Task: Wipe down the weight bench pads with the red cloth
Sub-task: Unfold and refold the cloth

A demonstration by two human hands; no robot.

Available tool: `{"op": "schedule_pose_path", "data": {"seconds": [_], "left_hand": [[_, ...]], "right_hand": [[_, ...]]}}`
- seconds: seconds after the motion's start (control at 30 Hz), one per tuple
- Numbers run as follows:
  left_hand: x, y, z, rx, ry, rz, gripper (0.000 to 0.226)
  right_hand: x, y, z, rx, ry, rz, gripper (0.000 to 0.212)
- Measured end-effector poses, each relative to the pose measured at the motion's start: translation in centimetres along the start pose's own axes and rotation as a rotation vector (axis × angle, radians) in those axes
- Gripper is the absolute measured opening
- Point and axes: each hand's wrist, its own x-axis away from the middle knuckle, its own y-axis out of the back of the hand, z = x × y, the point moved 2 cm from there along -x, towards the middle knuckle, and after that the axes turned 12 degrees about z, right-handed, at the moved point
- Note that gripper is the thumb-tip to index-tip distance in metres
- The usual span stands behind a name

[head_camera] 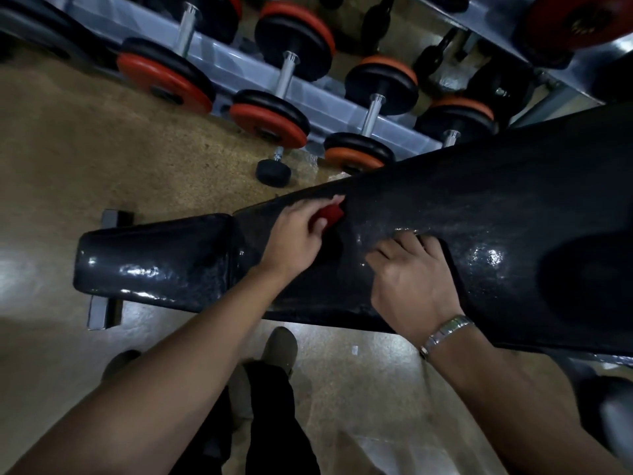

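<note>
Head view: a long black back pad [479, 214] runs from the upper right down toward the middle, and a shorter seat pad [154, 262] lies just beyond its narrow end, at the left. Both have a glossy, wet-looking sheen.

The left grip [294, 234] is on the narrow end of the back pad, its fingers and thumb closed round the bunched red cloth [329, 216]. The cloth sits against the pad surface near the far edge.

The right grip [407, 279], with a metal wristwatch [445, 332] on its wrist, rests on the near side of the same pad, just beside the left one. Its fingers are bent with their tips on the vinyl. From this angle I cannot tell whether they hook over an edge or only press down.

Behind the pads, orange-and-black dumbbells [267, 121] sit on a grey rack [329, 108], and a small black dumbbell [274, 171] stands on the brown floor [102, 149]. Below the arms a shoe [279, 347] shows on the floor.
</note>
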Motion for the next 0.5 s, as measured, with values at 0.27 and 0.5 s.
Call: {"op": "schedule_pose_path", "data": {"seconds": [0.27,0.5], "left_hand": [[4.7,5.9,0.1,1.336,0.585,0.129,0.044],[8.2,10.7,-0.9,1.292,0.572,0.097,0.048]], "right_hand": [[-2.0,1.0,4.6,-0.880,-0.169,-0.001,0.034],[-4.5,3.3,12.2,-1.820,-0.498,0.308,0.031]]}}
